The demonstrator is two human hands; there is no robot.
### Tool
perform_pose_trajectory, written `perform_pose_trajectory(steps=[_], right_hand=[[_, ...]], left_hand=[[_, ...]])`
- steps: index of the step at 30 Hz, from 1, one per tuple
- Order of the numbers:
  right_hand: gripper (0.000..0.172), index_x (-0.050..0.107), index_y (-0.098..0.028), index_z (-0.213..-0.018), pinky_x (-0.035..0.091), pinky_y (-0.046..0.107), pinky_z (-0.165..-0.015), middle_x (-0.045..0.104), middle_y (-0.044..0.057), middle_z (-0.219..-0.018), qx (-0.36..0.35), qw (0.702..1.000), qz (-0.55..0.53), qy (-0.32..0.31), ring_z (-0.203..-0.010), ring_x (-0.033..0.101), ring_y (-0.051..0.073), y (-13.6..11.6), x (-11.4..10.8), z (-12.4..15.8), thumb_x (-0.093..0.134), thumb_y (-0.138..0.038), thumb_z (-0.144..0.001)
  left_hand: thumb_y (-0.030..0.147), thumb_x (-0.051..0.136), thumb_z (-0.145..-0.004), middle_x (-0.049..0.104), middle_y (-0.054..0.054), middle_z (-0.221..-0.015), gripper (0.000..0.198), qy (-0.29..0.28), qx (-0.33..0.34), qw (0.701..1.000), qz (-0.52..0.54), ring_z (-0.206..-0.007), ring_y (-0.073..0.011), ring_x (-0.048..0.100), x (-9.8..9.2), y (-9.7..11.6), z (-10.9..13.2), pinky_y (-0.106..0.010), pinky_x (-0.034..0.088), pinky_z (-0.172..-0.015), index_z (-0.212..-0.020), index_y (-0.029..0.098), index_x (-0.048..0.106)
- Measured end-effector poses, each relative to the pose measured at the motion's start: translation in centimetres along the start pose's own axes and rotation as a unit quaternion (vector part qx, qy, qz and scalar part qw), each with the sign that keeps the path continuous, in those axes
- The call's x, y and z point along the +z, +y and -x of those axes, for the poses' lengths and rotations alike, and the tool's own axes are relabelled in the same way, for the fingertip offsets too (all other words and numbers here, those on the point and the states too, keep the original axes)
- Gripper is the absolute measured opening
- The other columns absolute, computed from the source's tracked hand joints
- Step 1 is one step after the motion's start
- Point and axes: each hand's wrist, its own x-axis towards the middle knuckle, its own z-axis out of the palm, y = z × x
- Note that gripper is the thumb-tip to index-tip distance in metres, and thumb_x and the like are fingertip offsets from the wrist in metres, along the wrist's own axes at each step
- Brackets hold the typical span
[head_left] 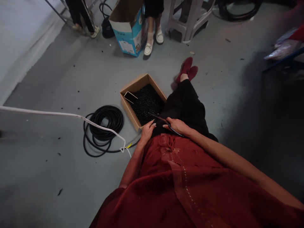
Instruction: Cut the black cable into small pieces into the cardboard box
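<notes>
I sit on the floor with my legs stretched out. My right hand is closed round the handles of dark scissors, whose blades point left over an open cardboard box filled with small black pieces. My left hand rests at the box's near corner, fingers curled on what looks like the end of a black tube; the tube itself is hard to make out. A phone lies in the box's far left corner.
A coil of black hose lies on the grey floor left of the box, crossed by a white cable. Farther off stand other people's feet, a blue-sided carton, a plastic stool and a black bag.
</notes>
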Motion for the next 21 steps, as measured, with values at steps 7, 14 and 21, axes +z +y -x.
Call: perform_pose_trajectory(steps=[7,14,21], right_hand=[[0.049,0.045,-0.020,-0.104,0.040,0.030,-0.064,0.064,0.013,-0.099,0.019,1.000,0.004,0.009,-0.088,0.061,0.027,0.07,0.03,-0.18,0.026,-0.062,-0.085],[0.050,0.046,-0.021,-0.103,0.040,0.030,-0.064,0.065,0.014,-0.096,0.027,1.000,0.002,0.006,-0.087,0.061,0.028,-0.03,-0.13,-0.37,0.025,-0.062,-0.085],[0.053,0.046,-0.020,-0.105,0.041,0.033,-0.066,0.064,0.015,-0.096,0.032,0.999,0.008,0.000,-0.088,0.061,0.029,-0.33,-0.28,-0.89,0.024,-0.063,-0.084]], left_hand=[[0.035,0.048,-0.083,0.067,-0.005,-0.098,0.037,-0.003,-0.017,1.000,0.002,-0.088,-0.0150,0.061,-0.13,-0.49,-0.11,-0.028,0.046,-0.084,-0.115,0.017,0.058],[0.035,0.048,-0.083,0.068,-0.004,-0.096,0.035,-0.003,-0.024,1.000,-0.003,-0.088,-0.0150,0.061,-0.36,-0.41,-0.01,-0.027,0.045,-0.083,-0.112,0.018,0.060],[0.035,0.047,-0.083,0.068,-0.004,-0.088,0.035,0.018,-0.036,0.999,0.008,-0.077,-0.0133,0.061,-0.11,-1.02,-0.13,-0.025,0.046,-0.075,-0.110,0.016,0.060]])
